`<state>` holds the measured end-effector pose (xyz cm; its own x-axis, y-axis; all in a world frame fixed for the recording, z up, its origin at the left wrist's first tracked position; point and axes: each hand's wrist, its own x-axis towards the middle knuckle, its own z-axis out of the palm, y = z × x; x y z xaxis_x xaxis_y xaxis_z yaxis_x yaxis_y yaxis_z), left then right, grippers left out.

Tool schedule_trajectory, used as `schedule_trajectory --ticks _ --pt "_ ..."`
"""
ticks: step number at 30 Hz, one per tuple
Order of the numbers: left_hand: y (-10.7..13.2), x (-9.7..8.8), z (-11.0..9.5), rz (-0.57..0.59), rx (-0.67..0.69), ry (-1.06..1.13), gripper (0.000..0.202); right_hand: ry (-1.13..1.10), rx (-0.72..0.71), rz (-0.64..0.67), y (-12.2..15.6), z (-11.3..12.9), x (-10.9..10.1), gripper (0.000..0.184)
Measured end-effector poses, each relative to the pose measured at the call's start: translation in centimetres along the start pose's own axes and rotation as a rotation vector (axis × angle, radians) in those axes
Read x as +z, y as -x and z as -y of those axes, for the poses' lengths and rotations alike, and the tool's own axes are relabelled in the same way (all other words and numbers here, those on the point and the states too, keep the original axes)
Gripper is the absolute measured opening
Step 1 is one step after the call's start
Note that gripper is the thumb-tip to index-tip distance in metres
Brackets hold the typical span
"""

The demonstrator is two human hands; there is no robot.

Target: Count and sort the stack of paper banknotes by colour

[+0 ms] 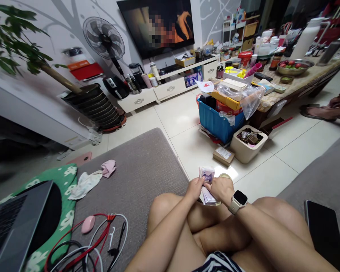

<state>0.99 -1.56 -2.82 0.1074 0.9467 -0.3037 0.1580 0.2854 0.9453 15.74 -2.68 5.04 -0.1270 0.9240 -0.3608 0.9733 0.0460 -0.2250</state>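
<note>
I sit cross-legged on a grey sofa [136, 170]. Both hands meet just past my knees, over the sofa's front edge. My left hand [195, 187] pinches the top of a stack of banknotes [207, 174], folding some notes upward. My right hand [221, 189], with a pale smartwatch [238, 200] on its wrist, is closed round the lower part of the same stack, whose bottom edges show under the fingers.
A laptop [14, 223] on a green cushion, a pink mouse [88, 224] and tangled cables [102, 238] lie to my left. A dark phone [324, 230] lies at my right. On the tiled floor ahead stand a beige bin [245, 149], a small box [223, 155] and a blue crate [215, 122].
</note>
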Motion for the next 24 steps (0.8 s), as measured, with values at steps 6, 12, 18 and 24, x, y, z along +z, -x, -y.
schedule_trajectory --ticks 6,12,18,24 --pt "-0.2 0.1 0.0 -0.030 -0.005 0.123 0.039 0.000 -0.042 -0.057 0.0 -0.2 0.2 0.059" --pt "-0.4 0.1 -1.4 -0.163 -0.067 0.410 0.041 -0.064 -0.088 -0.122 -0.3 -0.5 -0.2 0.050" --pt "0.0 0.2 -2.8 -0.147 -0.121 0.630 0.037 -0.445 -0.020 -0.120 -1.4 -1.4 -0.2 0.038" --pt "0.2 0.1 -3.2 -0.176 -0.139 0.621 0.028 -0.734 -0.046 -0.185 -2.2 -2.0 0.7 0.028"
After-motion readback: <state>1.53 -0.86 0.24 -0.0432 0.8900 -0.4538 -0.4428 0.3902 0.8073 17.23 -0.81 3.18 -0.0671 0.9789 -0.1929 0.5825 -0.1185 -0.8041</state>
